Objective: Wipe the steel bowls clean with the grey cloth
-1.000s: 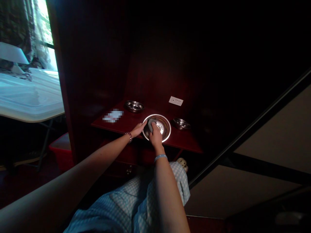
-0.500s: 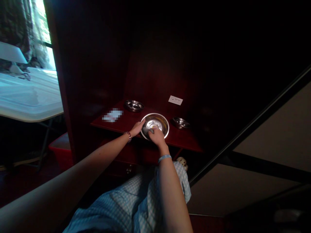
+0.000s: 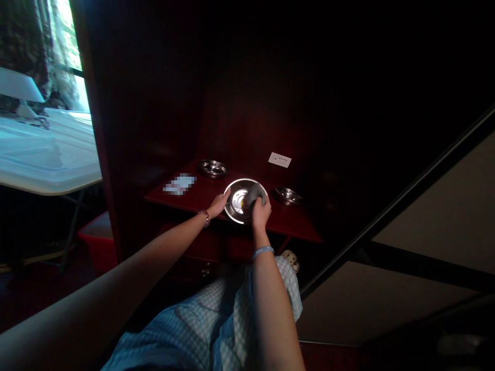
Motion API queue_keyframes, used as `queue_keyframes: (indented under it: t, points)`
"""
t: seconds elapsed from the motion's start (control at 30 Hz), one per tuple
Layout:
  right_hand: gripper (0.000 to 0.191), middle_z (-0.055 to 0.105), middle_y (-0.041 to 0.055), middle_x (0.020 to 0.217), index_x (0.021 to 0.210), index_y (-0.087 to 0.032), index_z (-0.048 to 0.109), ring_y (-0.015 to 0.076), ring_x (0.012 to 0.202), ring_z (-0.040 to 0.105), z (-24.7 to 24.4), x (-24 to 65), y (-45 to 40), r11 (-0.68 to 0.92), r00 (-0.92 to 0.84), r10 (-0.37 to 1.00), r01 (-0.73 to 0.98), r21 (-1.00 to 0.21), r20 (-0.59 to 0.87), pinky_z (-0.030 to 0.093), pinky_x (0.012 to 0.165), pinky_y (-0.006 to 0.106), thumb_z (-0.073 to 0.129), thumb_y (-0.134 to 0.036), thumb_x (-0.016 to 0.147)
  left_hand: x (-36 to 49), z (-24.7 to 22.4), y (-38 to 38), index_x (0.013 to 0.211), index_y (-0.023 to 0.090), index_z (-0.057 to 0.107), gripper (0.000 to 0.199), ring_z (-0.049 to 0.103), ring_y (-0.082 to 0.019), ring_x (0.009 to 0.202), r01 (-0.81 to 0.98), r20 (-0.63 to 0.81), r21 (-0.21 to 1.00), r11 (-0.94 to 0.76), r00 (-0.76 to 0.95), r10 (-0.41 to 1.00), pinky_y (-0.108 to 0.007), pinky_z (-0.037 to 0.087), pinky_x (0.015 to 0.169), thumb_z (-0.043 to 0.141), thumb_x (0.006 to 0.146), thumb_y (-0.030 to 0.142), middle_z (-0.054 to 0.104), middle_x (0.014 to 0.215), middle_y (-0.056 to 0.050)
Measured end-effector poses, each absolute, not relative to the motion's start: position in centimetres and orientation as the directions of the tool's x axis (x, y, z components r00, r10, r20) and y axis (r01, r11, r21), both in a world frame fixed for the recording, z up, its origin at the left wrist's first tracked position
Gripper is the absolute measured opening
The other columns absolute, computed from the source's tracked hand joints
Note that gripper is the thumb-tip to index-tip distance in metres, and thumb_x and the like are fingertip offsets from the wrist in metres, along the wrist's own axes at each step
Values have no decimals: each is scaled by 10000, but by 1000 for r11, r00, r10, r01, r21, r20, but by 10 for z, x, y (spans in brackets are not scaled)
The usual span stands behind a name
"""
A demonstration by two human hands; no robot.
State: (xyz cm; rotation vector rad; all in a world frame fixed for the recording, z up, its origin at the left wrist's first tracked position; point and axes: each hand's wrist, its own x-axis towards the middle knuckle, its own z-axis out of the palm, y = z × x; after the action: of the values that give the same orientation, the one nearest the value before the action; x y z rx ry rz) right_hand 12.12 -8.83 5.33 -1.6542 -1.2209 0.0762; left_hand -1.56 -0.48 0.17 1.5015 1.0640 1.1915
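A shiny stainless steel bowl (image 3: 236, 210) is tilted with its inside facing me, over the front of the dark red desk. My left hand (image 3: 218, 204) grips its left rim, thumb at the edge. Within the bowl's right side, my right hand (image 3: 262, 212) is closed on a grey cloth (image 3: 256, 194), which presses against the inner wall near the rim. A small yellow spot shows on the bowl's bottom. Two smaller metal bowls rest on the desk, one at the back left (image 3: 213, 168) and one at the right (image 3: 288, 195).
The desk top (image 3: 209, 191) sits in a dark recess, with a blurred-out pale item (image 3: 180, 183) on its left. A white socket plate (image 3: 280, 159) is on the back wall. A red bin (image 3: 98, 239) stands at lower left, below a white table (image 3: 50, 172).
My right hand has moved with the grey cloth from the bowl's lower middle to its right side. My left hand keeps its hold on the rim.
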Motion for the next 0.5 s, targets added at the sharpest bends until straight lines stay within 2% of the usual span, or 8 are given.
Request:
queue_keyframes:
  t: [0.13,0.2,0.3,0.4,0.5]
  points:
    - [540,539,167,1359,1388,-118,458,237,1258,497,59,118,-100,82,494,516,784,-615,699,384,1045,373,280,-188,883,-15,3,-8,1009,84,732,802,653,-304,1047,70,208,972,-223,166,964,-350,454,939,308,850,745,752,989,-159]
    - [543,508,162,1377,1396,-147,461,258,1276,462,60,116,-106,79,441,474,841,-535,763,349,1069,421,314,-182,875,-15,3,-9,1075,81,717,816,634,-304,1109,48,206,975,-218,180,962,-355,434,986,290,859,741,743,1051,-161]
    - [575,500,134,1390,1418,-190,464,264,1278,449,59,114,-111,92,321,483,906,-412,815,310,1097,456,357,-164,854,-15,0,-5,1140,82,694,812,615,-298,1161,-18,203,979,-204,223,953,-356,412,1030,309,856,739,730,1108,-158]
    - [631,485,97,1438,1439,-207,457,245,1324,413,58,112,-112,173,109,536,957,-235,837,276,1136,435,392,-122,817,-14,-7,4,1205,94,661,794,588,-289,1213,-77,216,976,-203,255,942,-359,391,1063,360,845,735,688,1213,-159]
    - [681,450,78,1491,1459,-182,428,223,1368,380,55,108,-109,313,-158,648,947,-72,745,254,1167,401,407,-73,787,-14,-12,12,1235,123,642,763,562,-272,1252,-139,233,969,-206,222,947,-356,377,1082,393,840,726,665,1264,-140]
